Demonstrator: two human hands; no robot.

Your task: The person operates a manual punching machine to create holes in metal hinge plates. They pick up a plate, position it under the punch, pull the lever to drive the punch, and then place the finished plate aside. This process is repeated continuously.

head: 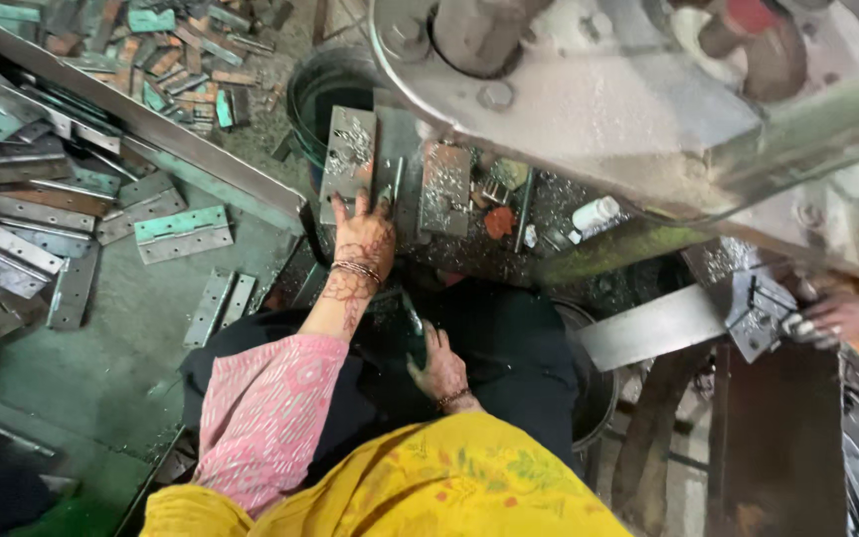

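My left hand [363,237], with henna patterns and bangles at the wrist, reaches forward from a pink sleeve. Its spread fingers rest on the near edge of a grey metal hinge plate [348,149] covered in shavings on the machine bed. A second similar plate [445,187] lies just to the right. My right hand [439,366] is down in my lap over dark cloth, curled around a dark narrow metal piece [414,326].
A large grey press body [589,99] overhangs the bed. Several hinge plates [183,231] are strewn on the green floor at left, behind a long steel bar [131,119]. A small white bottle [596,212] stands on the bed. Another person's hand [847,316] holds a metal block [763,310] at right.
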